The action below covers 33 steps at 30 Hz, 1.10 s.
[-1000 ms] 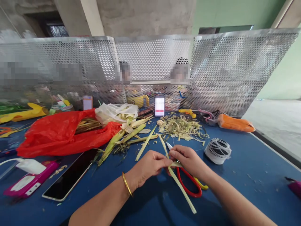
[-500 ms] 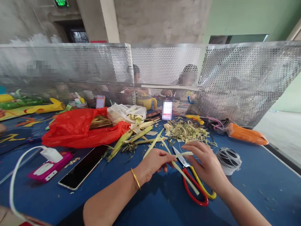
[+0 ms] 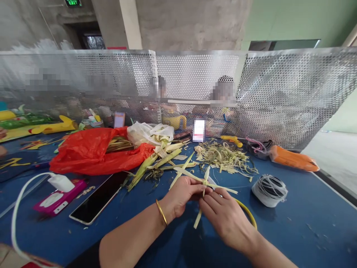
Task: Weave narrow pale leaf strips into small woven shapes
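Pale plant strips (image 3: 220, 186), crossed and apparently knotted at one point, are in front of me. My left hand (image 3: 182, 195), a gold bangle at its wrist, pinches them just left of the crossing. My right hand (image 3: 223, 212) has its fingers bent and pressed together on the strip just below the crossing. One strip end points down between the two hands. Scissors (image 3: 247, 213) lie under my right hand; a yellow handle shows and the rest is mostly hidden. Another pale strip (image 3: 182, 169) lies on the table beyond my left hand.
Beyond my hands lie dried husks (image 3: 167, 158), a red bag (image 3: 83, 152) and a heap of scraps (image 3: 225, 156). A spool of thin cord (image 3: 270, 190) stands right. Left are a phone (image 3: 99, 199) and a pink power strip (image 3: 60, 198). A perforated metal screen (image 3: 195, 74) stands behind; people sit beyond.
My right hand has moved left and down, closing beside my left hand and covering more of the scissors. The strips have turned, with their crossing now showing above my fingertips.
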Motion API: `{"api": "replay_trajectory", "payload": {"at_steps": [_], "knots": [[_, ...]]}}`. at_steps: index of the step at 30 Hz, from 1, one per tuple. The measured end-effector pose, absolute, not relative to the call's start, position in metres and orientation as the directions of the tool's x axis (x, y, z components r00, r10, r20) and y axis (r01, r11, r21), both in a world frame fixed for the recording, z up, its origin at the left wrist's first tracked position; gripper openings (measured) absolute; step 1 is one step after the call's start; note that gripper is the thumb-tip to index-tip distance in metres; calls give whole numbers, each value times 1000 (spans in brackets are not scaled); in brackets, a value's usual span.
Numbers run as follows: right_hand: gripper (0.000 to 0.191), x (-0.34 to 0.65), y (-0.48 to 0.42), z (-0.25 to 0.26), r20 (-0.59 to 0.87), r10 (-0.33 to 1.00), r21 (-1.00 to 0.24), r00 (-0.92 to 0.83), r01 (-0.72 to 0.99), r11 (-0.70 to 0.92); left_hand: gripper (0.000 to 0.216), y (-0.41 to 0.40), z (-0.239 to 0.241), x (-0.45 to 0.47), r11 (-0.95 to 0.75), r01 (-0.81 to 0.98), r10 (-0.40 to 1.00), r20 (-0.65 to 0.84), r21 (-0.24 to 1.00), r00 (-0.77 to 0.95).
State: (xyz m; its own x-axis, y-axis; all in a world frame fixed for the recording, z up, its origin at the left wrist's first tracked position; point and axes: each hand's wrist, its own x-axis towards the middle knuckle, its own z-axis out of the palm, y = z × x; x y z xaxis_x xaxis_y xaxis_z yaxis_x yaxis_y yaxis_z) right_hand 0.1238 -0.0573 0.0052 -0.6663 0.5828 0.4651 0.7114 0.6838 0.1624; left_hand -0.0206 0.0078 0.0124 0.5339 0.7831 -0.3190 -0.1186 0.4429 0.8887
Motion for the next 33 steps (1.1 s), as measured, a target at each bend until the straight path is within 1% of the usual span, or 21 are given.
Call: {"api": "replay_trajectory", "payload": {"at_steps": [6,9,12,14,16,17,19,21,23,28,31,33], "knots": [[34,121,-61,5,495,540,98,-681,661,744,31,4,13,-20,452,-163,784,-303,877,541],[36,120,-62,6,492,519,117,-699,644,756,29,3,12,-20,455,-158,785,-311,876,535],[31,124,-60,10,490,525,142,-696,658,740,23,7,12,-21,429,-145,792,-295,891,535],[25,128,-59,12,539,571,128,-619,730,671,20,9,14,-23,424,-169,802,-282,890,527],[24,132,-55,13,608,656,64,-448,851,522,21,11,16,-24,434,-189,808,-288,881,513],[23,134,-54,12,620,699,15,-357,896,444,23,11,16,-24,438,-185,808,-296,879,510],[19,136,-50,9,571,782,-81,-249,931,355,25,10,15,-23,436,-151,809,-312,887,498],[25,136,-47,5,487,836,-149,-254,919,366,28,10,12,-22,410,-111,823,-314,905,474],[31,136,-46,1,451,850,-177,-273,906,385,28,9,8,-20,373,-76,846,-305,925,436],[31,132,-48,0,486,814,-142,-319,890,434,15,10,3,-14,296,-28,898,-268,955,348],[31,128,-51,-1,532,769,-128,-355,864,487,11,10,1,-13,310,-31,904,-284,950,318],[32,126,-53,-1,540,759,-152,-363,845,512,12,11,1,-14,333,-47,899,-302,942,317]]}}
